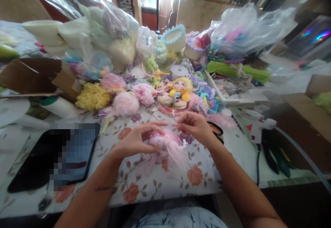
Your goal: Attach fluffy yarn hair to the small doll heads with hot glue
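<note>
On the flowered tablecloth, a fluffy bundle of pale pink yarn (172, 145) lies between my hands, with loose strands trailing toward me. My left hand (137, 138) curves around its left side, thumb below and fingers above, gripping it. Just above the bundle's upper right, my right hand (196, 126) has thumb and forefinger pinched together. Whatever sits at those fingertips is too small and blurred to name. Black-handled scissors (216, 128) lie partly hidden beside my right wrist.
Yarn balls, such as a pink one (126, 103) and a yellow one (93, 96), crowd the back with dolls (181, 88). A white glue gun (257, 128) with its cord stands right. Left are a tablet (77, 155) and a cardboard box (33, 76).
</note>
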Action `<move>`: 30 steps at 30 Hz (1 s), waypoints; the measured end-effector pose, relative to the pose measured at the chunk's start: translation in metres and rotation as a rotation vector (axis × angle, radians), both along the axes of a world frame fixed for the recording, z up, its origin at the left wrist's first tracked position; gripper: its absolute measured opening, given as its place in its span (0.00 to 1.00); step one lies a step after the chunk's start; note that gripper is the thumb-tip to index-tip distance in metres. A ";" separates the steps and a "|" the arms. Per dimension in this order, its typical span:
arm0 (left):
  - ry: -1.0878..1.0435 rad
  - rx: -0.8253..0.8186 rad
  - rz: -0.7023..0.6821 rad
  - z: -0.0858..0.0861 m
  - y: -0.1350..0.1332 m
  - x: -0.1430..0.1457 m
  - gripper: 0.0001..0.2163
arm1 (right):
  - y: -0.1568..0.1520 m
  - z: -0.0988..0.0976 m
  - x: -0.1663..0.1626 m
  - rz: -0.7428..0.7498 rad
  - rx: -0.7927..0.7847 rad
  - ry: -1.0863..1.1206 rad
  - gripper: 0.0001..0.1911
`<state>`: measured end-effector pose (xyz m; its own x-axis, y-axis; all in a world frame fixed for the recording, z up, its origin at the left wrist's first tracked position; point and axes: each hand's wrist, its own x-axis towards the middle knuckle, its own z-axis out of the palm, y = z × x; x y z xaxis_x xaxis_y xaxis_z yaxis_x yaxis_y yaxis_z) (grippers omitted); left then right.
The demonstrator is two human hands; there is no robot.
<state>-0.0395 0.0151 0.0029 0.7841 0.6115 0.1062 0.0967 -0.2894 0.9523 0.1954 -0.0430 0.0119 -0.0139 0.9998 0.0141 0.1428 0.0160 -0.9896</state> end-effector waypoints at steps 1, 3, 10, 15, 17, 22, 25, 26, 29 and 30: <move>-0.004 0.002 0.006 0.000 0.000 0.000 0.18 | 0.002 0.001 -0.002 0.014 0.028 -0.037 0.12; -0.004 0.014 0.025 -0.001 -0.001 -0.001 0.18 | 0.004 0.003 -0.006 0.029 0.082 -0.127 0.09; 0.006 0.082 0.100 -0.002 -0.004 -0.001 0.19 | 0.009 0.013 -0.015 0.065 0.175 -0.325 0.04; -0.018 0.090 0.136 -0.001 -0.005 0.002 0.20 | 0.008 0.015 -0.013 0.110 0.200 -0.371 0.06; -0.016 0.109 0.142 0.000 -0.005 0.003 0.20 | 0.008 0.016 -0.012 0.134 0.215 -0.390 0.07; 0.038 0.170 0.171 0.004 -0.009 0.004 0.19 | 0.015 0.027 -0.012 0.173 0.177 -0.431 0.07; 0.047 0.174 0.180 0.005 -0.010 0.005 0.19 | 0.024 0.038 -0.015 0.231 0.127 -0.453 0.08; 0.052 0.172 0.182 0.004 -0.010 0.005 0.20 | 0.028 0.041 -0.016 0.264 0.122 -0.478 0.08; 0.068 0.169 0.212 0.002 -0.009 0.004 0.20 | 0.036 0.051 -0.020 0.355 0.137 -0.596 0.09; 0.072 0.168 0.226 0.001 -0.008 0.004 0.20 | 0.039 0.054 -0.022 0.375 0.140 -0.644 0.09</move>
